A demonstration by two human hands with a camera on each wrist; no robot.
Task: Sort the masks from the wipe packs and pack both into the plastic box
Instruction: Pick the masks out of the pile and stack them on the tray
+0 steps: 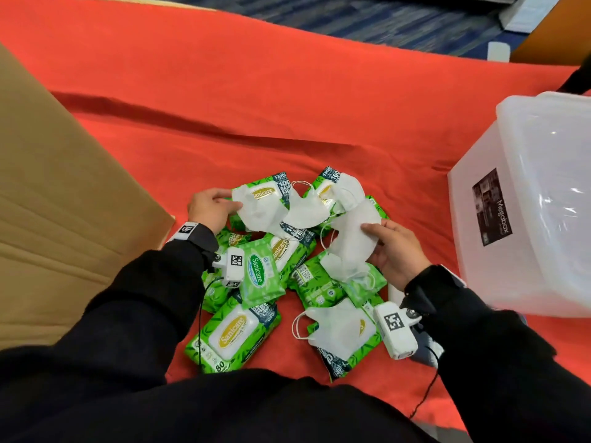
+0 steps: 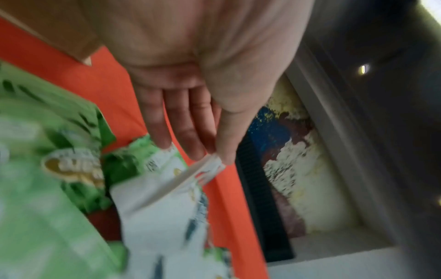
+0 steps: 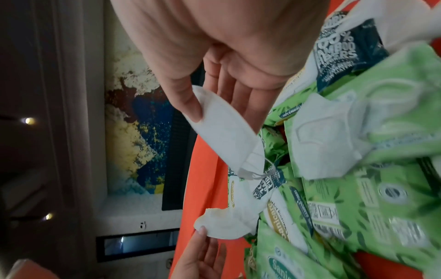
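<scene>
Green wipe packs (image 1: 236, 334) and white masks lie mixed in a heap on the red cloth. My left hand (image 1: 232, 204) pinches the edge of a white mask (image 1: 256, 211) at the heap's far left; in the left wrist view thumb and fingers (image 2: 216, 160) close on that mask's rim (image 2: 190, 177). My right hand (image 1: 371, 236) grips another white mask (image 1: 351, 241) at the heap's right side, held between thumb and fingers (image 3: 203, 115) in the right wrist view. A third mask (image 1: 339, 327) rests on a pack nearest me. The translucent plastic box (image 1: 527, 203) stands to the right.
A big brown cardboard sheet (image 1: 64, 187) lies on the left. The red cloth (image 1: 256, 91) stretches beyond the heap, creased across the middle. Blue carpet (image 1: 367, 20) shows past its far edge. A cable (image 1: 425, 398) hangs from my right wrist camera.
</scene>
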